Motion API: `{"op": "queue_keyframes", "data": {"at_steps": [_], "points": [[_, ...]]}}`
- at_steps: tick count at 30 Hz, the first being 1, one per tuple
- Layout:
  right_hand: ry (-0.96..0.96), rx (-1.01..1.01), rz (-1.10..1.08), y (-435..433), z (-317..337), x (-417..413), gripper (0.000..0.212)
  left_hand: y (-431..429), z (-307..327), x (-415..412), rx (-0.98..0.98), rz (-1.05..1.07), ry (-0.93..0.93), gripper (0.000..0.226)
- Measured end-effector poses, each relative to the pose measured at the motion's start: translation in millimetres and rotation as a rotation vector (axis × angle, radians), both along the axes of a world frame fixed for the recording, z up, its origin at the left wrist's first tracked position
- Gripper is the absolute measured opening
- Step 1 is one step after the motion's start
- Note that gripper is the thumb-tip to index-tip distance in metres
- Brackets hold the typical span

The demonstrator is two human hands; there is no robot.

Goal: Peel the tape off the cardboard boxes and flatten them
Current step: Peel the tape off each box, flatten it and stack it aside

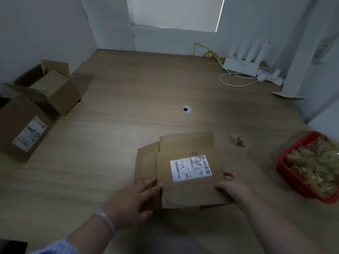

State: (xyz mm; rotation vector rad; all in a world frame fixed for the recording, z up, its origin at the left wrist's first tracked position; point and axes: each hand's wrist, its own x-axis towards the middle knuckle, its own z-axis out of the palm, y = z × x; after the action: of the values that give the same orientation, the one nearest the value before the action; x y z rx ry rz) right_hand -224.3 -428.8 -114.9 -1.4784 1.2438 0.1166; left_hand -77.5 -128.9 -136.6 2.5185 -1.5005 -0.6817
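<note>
While the box lies nearly flat, press down evenly along its folds. Left hand rests straight-fingered left of the label; right hand curls round the edge right of it.

The label on the cardboard box reads as blur; the red basket overruns the right edge.

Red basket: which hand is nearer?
Right. The right hand is at the right edge of the flattened box, short of the red basket; the left hand lies on its left side, farther off.
</note>
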Motion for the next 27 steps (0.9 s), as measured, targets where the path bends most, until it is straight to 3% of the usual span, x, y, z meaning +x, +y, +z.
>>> {"op": "queue_keyframes", "data": {"at_steps": [7, 12, 16, 27], "points": [[0.189, -0.374, 0.34, 24, -44, -21, 0.058, -38, -34, -8, 0.079, 0.283, -0.04, 0.082], [0.395, -0.684, 0.736, 29, -59, -12, 0.087, -62, -61, -4, 0.141, 0.34, -0.171, 0.087], [0.167, -0.989, 0.941, 30, -78, 8, 0.073, -71, -80, -1, 0.044, 0.239, -0.224, 0.073], [0.104, -1.077, 0.985, 30, -115, 29, 0.079, -72, -96, -5, -0.044, 0.235, -0.287, 0.079]]}}
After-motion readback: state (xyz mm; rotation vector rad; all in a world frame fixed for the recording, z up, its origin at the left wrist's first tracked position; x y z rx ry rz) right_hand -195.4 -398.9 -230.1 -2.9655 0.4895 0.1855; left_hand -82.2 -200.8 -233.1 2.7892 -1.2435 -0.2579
